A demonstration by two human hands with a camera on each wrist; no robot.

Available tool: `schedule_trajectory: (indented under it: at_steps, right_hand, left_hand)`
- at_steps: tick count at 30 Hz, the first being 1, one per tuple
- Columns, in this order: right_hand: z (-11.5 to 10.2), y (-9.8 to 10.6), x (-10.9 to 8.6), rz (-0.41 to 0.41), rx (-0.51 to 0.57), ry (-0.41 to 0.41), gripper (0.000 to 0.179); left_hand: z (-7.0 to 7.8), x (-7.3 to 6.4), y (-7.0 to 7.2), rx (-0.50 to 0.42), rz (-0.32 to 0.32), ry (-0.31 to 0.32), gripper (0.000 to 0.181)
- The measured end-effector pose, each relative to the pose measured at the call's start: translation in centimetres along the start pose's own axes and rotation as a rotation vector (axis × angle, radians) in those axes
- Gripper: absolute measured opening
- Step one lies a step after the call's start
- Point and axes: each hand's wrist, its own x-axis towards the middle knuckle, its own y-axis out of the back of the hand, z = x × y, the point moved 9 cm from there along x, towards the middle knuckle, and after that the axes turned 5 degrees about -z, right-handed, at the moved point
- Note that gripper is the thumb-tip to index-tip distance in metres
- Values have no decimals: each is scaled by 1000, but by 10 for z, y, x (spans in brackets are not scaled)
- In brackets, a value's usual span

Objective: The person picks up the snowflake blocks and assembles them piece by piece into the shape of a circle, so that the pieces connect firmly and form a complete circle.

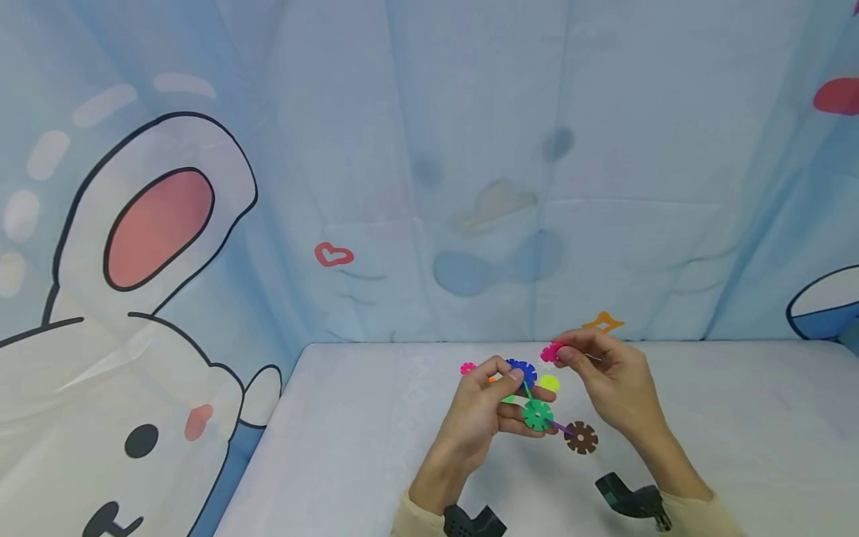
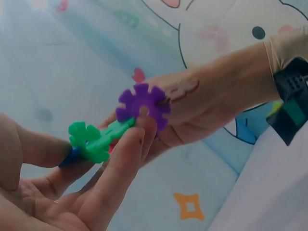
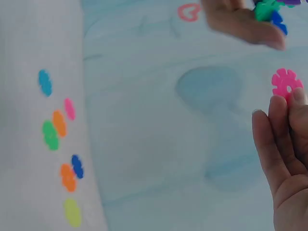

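My left hand [image 1: 470, 418] pinches a chain of notched plastic snowflake discs between thumb and fingers. At its upper end, under the thumb, is a blue disc [image 1: 522, 370]. Two green pieces follow, one a flat-facing green disc [image 1: 537, 415] in the head view. A purple disc [image 2: 144, 103] links on beyond them, and a brown disc [image 1: 580, 438] hangs at the far end. My right hand [image 1: 617, 380], raised to the right, pinches a pink disc [image 3: 284, 81] by its edge between thumb and fingertips. The pink disc is apart from the chain.
Loose discs lie on the white table [image 1: 349, 447] near its back edge, partly hidden by the left hand. They include a yellow disc [image 1: 549, 383], a teal disc [image 3: 44, 82], an orange disc [image 3: 68, 177] and another pink one [image 1: 467, 368]. A printed blue curtain [image 1: 403, 149] stands behind.
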Motion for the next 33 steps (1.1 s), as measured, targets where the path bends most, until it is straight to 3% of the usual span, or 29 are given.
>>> schedule_trajectory:
  at_steps: [6, 13, 19, 25, 33]
  right_hand:
    - [-24, 3, 1, -47, 64, 60, 22]
    - [-33, 3, -1, -91, 40, 80, 25]
    - [-46, 3, -1, -111, -3, 168, 36]
    - [-59, 2, -2, -82, -45, 242, 41]
    - [-62, -5, -5, -37, -109, 238, 41]
  left_hand:
    - [8, -6, -14, 26, -56, -27, 21]
    - [11, -8, -17, 31, -71, -45, 23]
    - [11, -9, -18, 29, -100, -46, 22]
    - [13, -11, -15, 55, -96, -42, 32]
    - [17, -13, -8, 119, -62, -45, 33]
